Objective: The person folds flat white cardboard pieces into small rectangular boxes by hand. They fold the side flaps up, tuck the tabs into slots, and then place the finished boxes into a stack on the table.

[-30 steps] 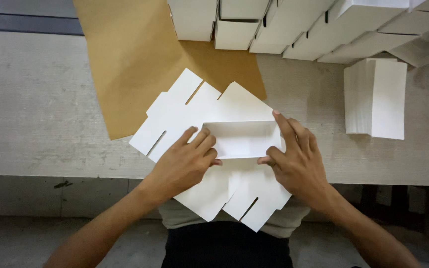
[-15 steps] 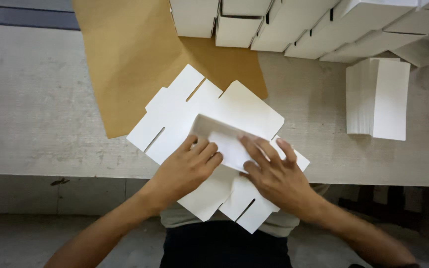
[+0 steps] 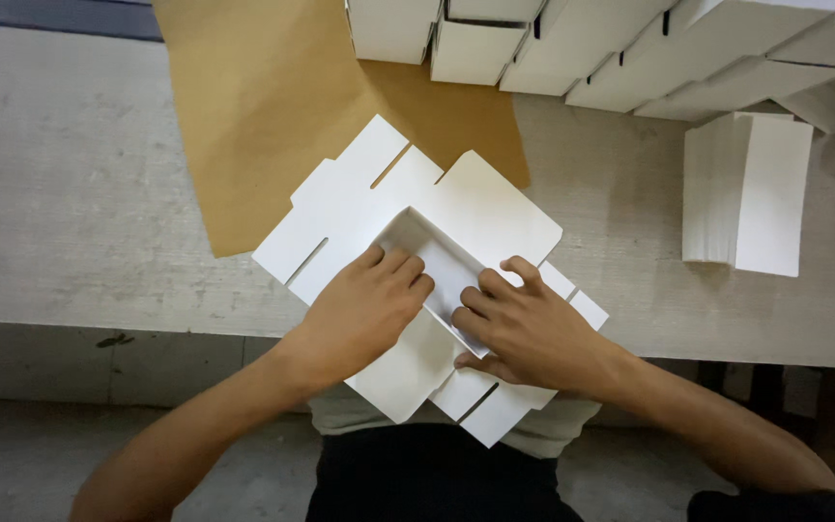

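Box blank (image 3: 456, 208) — near flaps hidden under both hands.

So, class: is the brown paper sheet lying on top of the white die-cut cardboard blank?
No: the white cardboard blank overlaps the brown paper sheet from above, with the left hand and right hand pressing it.

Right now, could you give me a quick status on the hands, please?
Left hand, right hand pressing white die-cut box blank. One wall folded up. Brown paper underneath.

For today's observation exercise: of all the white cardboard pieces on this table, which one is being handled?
The flat cut-out sheet under both hands, partly on brown paper. The folded boxes and upright stack lie untouched.
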